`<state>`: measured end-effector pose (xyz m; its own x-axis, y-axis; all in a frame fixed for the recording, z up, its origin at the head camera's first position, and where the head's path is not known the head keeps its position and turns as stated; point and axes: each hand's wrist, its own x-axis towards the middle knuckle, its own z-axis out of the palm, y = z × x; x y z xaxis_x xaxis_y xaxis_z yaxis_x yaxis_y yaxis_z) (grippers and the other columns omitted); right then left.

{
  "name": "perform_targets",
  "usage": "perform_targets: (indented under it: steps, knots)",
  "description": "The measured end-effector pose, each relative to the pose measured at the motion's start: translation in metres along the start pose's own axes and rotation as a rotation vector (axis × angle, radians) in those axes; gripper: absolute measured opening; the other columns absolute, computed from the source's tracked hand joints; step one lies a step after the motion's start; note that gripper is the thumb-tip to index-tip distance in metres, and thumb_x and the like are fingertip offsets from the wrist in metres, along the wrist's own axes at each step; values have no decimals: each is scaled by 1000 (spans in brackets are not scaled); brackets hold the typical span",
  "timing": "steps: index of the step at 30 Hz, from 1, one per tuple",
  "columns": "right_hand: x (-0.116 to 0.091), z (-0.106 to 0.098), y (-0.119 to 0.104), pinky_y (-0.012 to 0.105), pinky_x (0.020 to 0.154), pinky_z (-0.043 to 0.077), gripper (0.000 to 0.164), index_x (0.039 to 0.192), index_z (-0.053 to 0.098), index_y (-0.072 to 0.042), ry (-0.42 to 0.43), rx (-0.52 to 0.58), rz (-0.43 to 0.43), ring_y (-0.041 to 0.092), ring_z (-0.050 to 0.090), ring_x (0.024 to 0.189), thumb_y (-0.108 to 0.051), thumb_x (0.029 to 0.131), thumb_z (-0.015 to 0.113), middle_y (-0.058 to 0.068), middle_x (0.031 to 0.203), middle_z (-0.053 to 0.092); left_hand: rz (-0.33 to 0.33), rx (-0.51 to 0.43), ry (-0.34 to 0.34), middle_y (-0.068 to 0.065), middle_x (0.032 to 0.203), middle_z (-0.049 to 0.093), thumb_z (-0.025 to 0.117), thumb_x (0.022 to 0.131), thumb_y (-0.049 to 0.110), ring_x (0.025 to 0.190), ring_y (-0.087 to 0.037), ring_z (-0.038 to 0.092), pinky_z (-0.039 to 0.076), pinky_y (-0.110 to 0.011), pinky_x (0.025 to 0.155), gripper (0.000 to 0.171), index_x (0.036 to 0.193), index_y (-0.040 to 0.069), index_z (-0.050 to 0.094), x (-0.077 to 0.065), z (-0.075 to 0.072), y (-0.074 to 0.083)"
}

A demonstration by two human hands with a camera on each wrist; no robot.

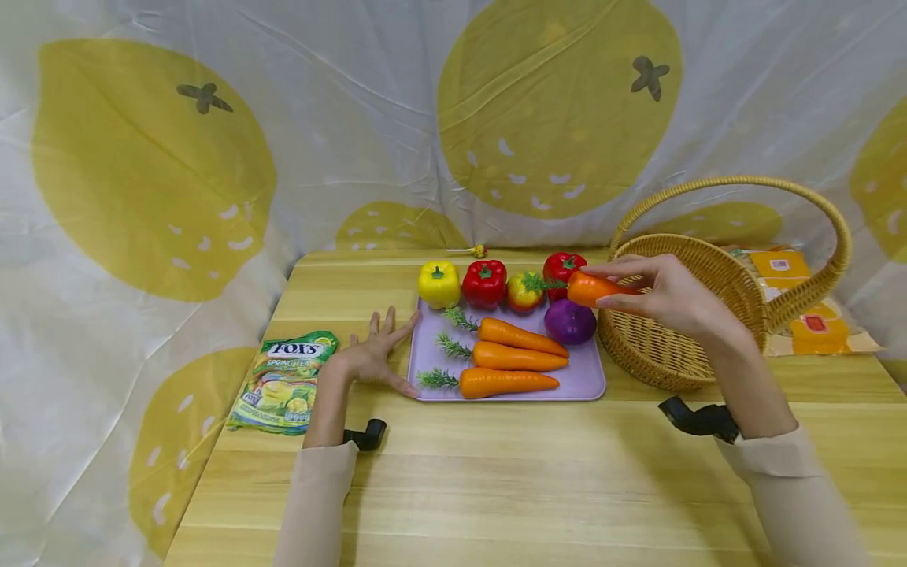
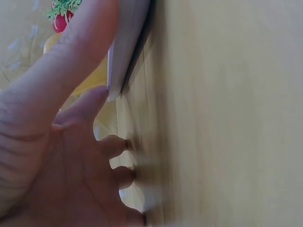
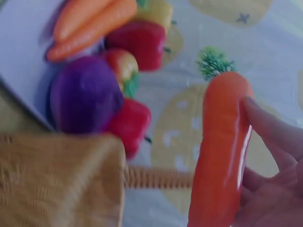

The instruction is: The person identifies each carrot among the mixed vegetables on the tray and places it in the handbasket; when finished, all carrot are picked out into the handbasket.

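Note:
My right hand (image 1: 673, 295) pinches a carrot (image 1: 591, 290) between thumb and fingers, its green top pointing left, above the tray's right side and the basket's near rim. The right wrist view shows this carrot (image 3: 222, 142) close up. With fingers spread, my left hand (image 1: 372, 358) rests at the left edge of a lilac tray (image 1: 510, 394), thumb and index fingertips right at its rim. On the tray lie three carrots (image 1: 520, 356) and a purple round vegetable (image 1: 570, 322). Along its back sit a yellow pepper (image 1: 439, 285), a red pepper (image 1: 485, 285), a red-yellow fruit (image 1: 525, 293) and a red tomato-like vegetable (image 1: 564, 266).
A wicker basket (image 1: 652, 354) with a tall handle stands against the tray's right side. Behind it lies an orange-and-clear package (image 1: 818, 324). Left of my left hand is a green FOX'S candy bag (image 1: 286, 386). A small lollipop (image 1: 479, 251) lies by the lemon-print curtain (image 1: 368, 118).

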<state>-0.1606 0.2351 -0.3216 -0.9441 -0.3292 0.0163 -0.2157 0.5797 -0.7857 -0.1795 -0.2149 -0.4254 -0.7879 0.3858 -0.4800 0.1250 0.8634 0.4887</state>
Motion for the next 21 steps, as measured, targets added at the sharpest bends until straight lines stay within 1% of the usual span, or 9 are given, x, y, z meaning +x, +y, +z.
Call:
perform_targets:
  steps: [2,4,5,7,10,13,16,19,21]
  knots:
    - [-4,-14,4,25,54,48,43,135,71,-18,12,-16,40,13,58,71,-16,93,79,6,129,71,-1,-1,1,-18,169,-28,93,71,49,154,-45,-31,-11,-81,116,136,167,32,-2,0,0,0]
    - [-8,-26,10,25,55,49,43,135,71,-17,18,-26,69,13,58,68,-16,92,79,-4,120,73,-1,-2,3,-18,170,-28,93,71,48,154,-45,-31,-11,-81,116,137,167,32,-2,-1,0,0]
    - [-9,-31,14,25,56,50,43,135,71,-16,20,-27,81,13,59,69,-16,92,79,-10,117,74,0,-3,4,-19,170,-28,93,71,48,154,-46,-30,-11,-81,116,137,167,31,-2,-1,0,0]
    - [-11,-42,21,26,55,50,44,134,71,-14,18,-32,104,11,57,67,-17,91,80,-19,108,74,2,-5,7,-19,170,-27,94,70,48,154,-46,-30,-11,-82,115,137,167,31,-1,-2,-1,0]
    - [-11,-54,32,25,55,51,45,135,70,-10,3,-17,137,9,58,65,-15,91,80,-23,102,75,5,-2,10,-21,169,-27,94,70,49,154,-48,-29,-10,-83,115,137,167,31,-1,-2,-1,0]
    - [-11,-65,43,25,54,51,45,136,69,-8,-4,-17,176,8,57,63,-14,92,79,-22,100,75,7,1,13,-21,169,-26,93,70,49,154,-49,-29,-10,-83,114,137,167,31,-1,-2,0,-1]
    - [-9,-74,54,25,54,49,46,137,68,-9,-10,-66,211,7,55,64,-16,93,78,-17,104,74,9,-1,14,-21,169,-27,93,70,49,154,-48,-29,-10,-83,114,137,167,31,-1,-2,0,-1]
    - [-7,-82,63,26,58,50,48,138,67,-11,-18,-119,246,6,55,73,-21,93,79,1,119,74,12,-4,13,-21,169,-27,94,70,49,154,-48,-29,-10,-83,114,137,167,31,-2,-1,0,-1]
    - [-5,-86,67,26,64,51,52,141,66,-13,-26,-145,266,5,56,84,-27,93,79,13,134,68,15,-8,13,-21,169,-27,94,70,49,154,-48,-29,-10,-83,114,137,167,31,-2,-1,0,-2]
